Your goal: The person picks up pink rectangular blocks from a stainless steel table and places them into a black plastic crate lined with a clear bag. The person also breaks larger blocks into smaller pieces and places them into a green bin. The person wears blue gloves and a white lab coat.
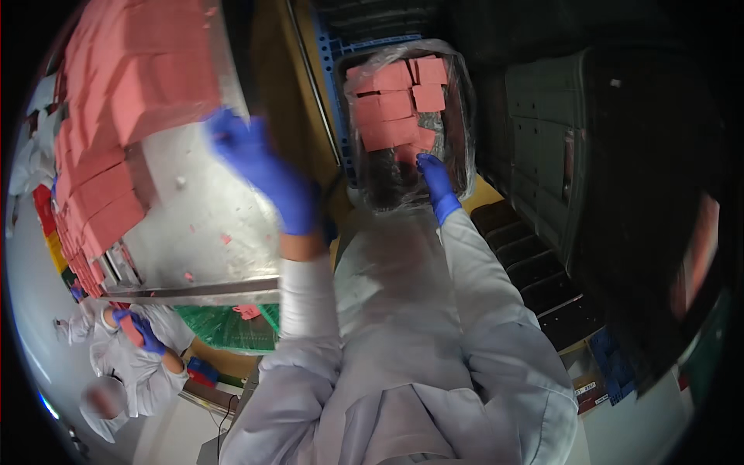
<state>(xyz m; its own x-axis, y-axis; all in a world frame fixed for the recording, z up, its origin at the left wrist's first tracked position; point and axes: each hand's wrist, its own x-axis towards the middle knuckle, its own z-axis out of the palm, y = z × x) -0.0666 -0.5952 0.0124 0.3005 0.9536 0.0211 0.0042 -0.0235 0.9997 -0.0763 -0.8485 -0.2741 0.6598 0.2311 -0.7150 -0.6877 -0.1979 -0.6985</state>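
My left hand (pixel 256 163), in a blue glove and blurred by motion, is over the metal table (pixel 197 215), beside the near edge of a large pile of pink rectangular blocks (pixel 168 87). Its fingers look curled, but whether they hold anything is unclear. My right hand (pixel 437 181), also gloved in blue, reaches into a dark crate lined with a clear plastic bag (pixel 465 122). Its fingertips are at a blurred pink piece by the lower end of the pink blocks (pixel 386 107) laid in rows inside. I cannot tell whether they grip it.
Dark crates (pixel 543 133) stand to the right, above stacked black trays (pixel 517 244). A green plastic-lined container (pixel 226 328) is below the table edge. At lower left a co-worker in white (pixel 139 349) holds a pink block (pixel 132 331). Pink crumbs (pixel 225 239) dot the table.
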